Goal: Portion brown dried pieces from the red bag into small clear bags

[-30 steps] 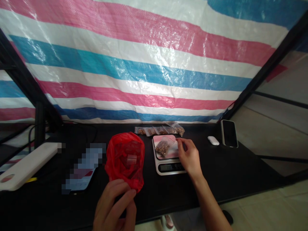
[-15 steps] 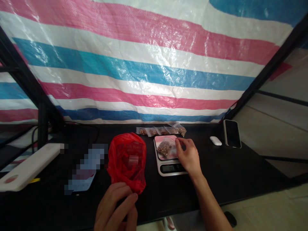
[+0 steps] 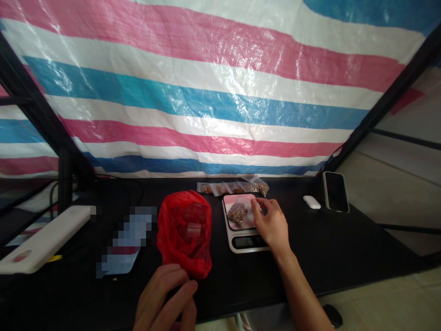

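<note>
Packet point(image 3: 237, 213) of brown bits lies on top of the scale point(image 3: 232, 248), at the left part of its pink plate. Its clear end reaches the right hand point(image 3: 254, 204). That hand leans in over the right side of the scale, with the tips of the thumb and first finger close together, so the gap is narrow. I cannot tell if they pinch the clear end or just touch it. The left hand point(image 3: 168, 294) is at the near edge of the red bag point(image 3: 164, 243). Its fingers are bent, and I cannot tell if they hold the bag's edge. The red bag is wide open beside the scale, with clear plastic in it. Five more packets point(image 3: 236, 187) make a row just behind the scale, and they have brown bits in them too. A phone point(image 3: 120, 266), partly blurred, is to the left of the red bag. Far to the right, a white, rounded thing point(image 3: 312, 202) sits near another phone point(image 3: 336, 192). All of these are on a black table point(image 3: 241, 285).
</note>
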`<state>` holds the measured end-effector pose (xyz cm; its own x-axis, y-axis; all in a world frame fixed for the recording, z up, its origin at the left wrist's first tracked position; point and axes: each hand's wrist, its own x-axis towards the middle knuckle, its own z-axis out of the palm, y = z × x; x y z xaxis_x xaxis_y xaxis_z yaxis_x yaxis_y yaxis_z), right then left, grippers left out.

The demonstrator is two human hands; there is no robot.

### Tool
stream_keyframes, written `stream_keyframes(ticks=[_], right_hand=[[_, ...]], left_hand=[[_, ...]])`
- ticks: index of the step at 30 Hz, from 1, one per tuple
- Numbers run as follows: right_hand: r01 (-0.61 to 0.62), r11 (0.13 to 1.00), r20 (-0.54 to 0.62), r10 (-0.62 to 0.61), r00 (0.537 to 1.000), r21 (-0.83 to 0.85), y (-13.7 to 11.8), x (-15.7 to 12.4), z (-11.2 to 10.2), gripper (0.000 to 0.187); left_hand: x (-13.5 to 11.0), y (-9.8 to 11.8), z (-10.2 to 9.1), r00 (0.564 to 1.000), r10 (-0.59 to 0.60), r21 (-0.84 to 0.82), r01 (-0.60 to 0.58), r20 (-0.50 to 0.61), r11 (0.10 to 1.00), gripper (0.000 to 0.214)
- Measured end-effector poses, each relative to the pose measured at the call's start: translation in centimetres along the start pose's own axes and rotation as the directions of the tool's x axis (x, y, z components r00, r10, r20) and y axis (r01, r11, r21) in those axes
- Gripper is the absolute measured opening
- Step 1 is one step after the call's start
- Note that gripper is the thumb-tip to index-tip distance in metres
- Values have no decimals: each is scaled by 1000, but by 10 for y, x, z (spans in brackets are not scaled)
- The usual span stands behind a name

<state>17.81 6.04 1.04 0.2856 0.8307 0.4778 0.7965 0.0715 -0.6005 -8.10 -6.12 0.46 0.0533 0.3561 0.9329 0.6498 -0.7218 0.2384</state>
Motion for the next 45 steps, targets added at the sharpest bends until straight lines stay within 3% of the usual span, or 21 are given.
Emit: stream_keyframes(ticks=[6,10,14,16,17,18,20,21,22,24,25,27,30,34,38,45], right_hand=[[-10,999,13,10,1000,50,1,1,3,34],[13,985,9,-15,1000,175,2,3,4,35],[53,925,58,-81,995,375,-11,1,0,41],[56,848,75,-113,991,527,-23,-2,-2,37],[54,800,79,-125,989,598,-30,-4,-2,34],[46,751,85,-135,987,659,-38,-6,-1,31],[14,682,126,-155,980,731,-53,-12,3,27],[-13,662,162,-164,973,750,-60,-15,7,26],[-47,643,203,-172,964,765,-67,-18,11,26],[-126,615,295,-180,938,778,-79,-25,21,27],[-163,610,333,-175,927,775,-83,-27,25,28],[-227,610,379,-131,916,759,-91,-32,33,30],[-306,651,434,-40,900,695,-97,-35,39,32],[-270,776,456,-25,890,569,-101,-34,38,33],[-105,855,454,-162,876,509,-100,-35,34,39],[98,869,440,-339,832,484,-98,-38,36,37]], left_hand=[[-1,-2,2,999,48,-41,-48,9,998,29],[-1,-2,3,999,47,-62,-47,3,997,28],[0,2,6,998,-68,-118,68,1,991,31],[0,5,10,979,-201,-172,204,34,964,31],[0,7,13,957,-283,-202,291,71,935,29],[1,9,17,900,-418,-217,435,124,874,28],[3,11,24,695,-681,-239,719,231,652,32],[4,12,28,596,-755,-279,800,272,531,35],[5,12,33,492,-806,-305,863,329,403,42],[7,10,40,331,-829,-335,924,451,187,61],[8,9,43,269,-816,-340,936,511,95,70],[10,7,48,185,-806,-357,933,562,-35,83],[12,4,50,121,-785,-372,916,608,-147,91],[17,2,46,94,-777,-434,868,622,-243,80],[22,3,42,81,-772,-501,802,631,-326,77],[27,7,43,99,-722,-531,747,685,-401,70]])
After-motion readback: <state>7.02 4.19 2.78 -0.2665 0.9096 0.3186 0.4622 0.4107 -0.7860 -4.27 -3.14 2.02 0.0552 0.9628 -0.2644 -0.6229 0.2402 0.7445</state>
